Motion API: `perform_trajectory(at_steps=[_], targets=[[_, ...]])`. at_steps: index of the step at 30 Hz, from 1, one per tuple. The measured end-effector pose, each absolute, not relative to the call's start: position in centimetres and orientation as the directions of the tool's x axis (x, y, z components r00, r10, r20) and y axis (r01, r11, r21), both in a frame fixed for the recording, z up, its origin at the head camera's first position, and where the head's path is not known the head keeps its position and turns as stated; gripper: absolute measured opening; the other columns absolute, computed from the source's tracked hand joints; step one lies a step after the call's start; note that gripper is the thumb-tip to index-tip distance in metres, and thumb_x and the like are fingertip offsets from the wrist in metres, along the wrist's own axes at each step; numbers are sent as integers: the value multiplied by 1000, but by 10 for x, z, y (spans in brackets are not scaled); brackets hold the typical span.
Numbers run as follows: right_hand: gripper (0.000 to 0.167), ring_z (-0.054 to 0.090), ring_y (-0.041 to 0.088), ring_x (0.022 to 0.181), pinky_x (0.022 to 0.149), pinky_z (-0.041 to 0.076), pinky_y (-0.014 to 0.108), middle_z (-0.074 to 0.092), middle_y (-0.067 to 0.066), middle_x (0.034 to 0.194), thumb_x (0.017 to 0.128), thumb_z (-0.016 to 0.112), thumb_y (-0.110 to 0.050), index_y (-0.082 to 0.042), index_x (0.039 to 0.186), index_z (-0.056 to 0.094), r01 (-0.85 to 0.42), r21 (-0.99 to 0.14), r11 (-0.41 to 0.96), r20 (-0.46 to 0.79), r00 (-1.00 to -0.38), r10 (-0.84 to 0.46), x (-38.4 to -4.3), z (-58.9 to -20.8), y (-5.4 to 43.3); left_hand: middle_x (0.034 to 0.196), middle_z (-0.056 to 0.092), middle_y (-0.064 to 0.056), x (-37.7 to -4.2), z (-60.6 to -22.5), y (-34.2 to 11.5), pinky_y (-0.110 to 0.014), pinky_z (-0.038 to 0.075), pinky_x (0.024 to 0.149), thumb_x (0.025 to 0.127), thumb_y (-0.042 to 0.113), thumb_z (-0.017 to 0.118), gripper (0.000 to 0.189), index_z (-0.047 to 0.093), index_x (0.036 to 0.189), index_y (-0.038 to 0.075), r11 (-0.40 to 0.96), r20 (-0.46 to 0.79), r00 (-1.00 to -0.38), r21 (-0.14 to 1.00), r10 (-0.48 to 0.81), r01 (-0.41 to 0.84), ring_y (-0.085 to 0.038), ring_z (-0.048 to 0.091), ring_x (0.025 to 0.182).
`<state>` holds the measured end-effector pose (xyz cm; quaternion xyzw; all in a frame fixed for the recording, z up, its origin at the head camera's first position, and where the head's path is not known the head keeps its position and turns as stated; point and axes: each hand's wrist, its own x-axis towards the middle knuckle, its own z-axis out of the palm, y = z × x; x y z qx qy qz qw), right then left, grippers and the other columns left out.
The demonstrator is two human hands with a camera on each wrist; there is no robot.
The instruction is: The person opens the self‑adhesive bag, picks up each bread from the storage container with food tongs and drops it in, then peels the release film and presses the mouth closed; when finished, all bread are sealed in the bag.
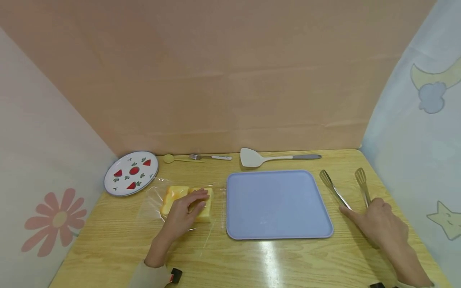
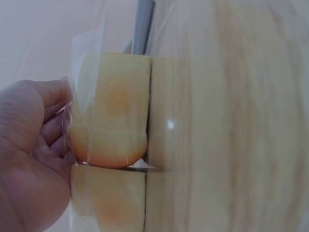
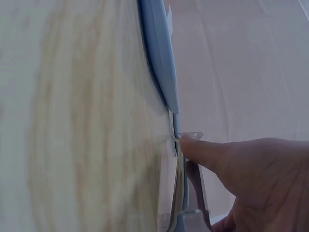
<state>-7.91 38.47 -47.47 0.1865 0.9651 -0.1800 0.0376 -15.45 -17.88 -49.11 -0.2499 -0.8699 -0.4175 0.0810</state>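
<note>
Two thick yellow bread slices point(image 1: 174, 197) lie side by side in a clear plastic bag point(image 1: 153, 204) on the left of the table. My left hand point(image 1: 183, 212) rests on the bag over the right slice, fingers loosely bent. In the left wrist view the bread point(image 2: 113, 101) shows beside that hand point(image 2: 34, 150), with film between them. On the right, my right hand point(image 1: 385, 224) holds metal tongs point(image 1: 340, 196) with slotted ends, their arms spread apart. The right wrist view has the thumb of that hand point(image 3: 260, 169) against one arm of the tongs point(image 3: 179, 188).
A blue tray point(image 1: 279, 204) lies between my hands. Behind it is a white spatula point(image 1: 252, 158) with a grey handle end. Further left are a fork point(image 1: 216, 157), a yellow spoon point(image 1: 169, 159) and a fruit-patterned plate point(image 1: 124, 186). Cloth walls border the table.
</note>
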Motion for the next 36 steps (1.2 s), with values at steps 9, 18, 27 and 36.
perform_trajectory(at_steps=[9,18,27,36], targets=[[113,62,47,72,52,46,51,56,40,100,100,52,-86,25,122,47,363,-294,884,-216,-926,309,-82,-475,389,142,75,-11,-155,-491,-178,-54,57,113,107,10,75,20,81,125,4,531,351,-862,682,367,504,-34,68,138],[119,63,48,74,53,46,52,56,43,105,97,54,-88,26,130,46,392,-299,870,-201,-917,344,-85,-477,390,142,75,-12,-155,-490,-179,-54,57,113,107,10,75,20,81,125,4,525,340,-866,693,366,494,-35,67,139],[115,63,52,75,52,45,51,57,42,106,99,56,-85,24,134,45,351,-298,888,-176,-934,310,-84,-479,392,143,74,-11,-155,-490,-179,-53,57,113,107,11,75,21,81,126,5,517,325,-874,710,361,478,-35,66,141],[118,64,56,78,53,46,52,56,45,111,99,54,-86,24,138,41,351,-297,888,-184,-934,307,-86,-479,393,143,75,-11,-155,-491,-179,-51,57,113,108,11,74,20,81,126,5,509,328,-872,715,362,480,-35,66,141]])
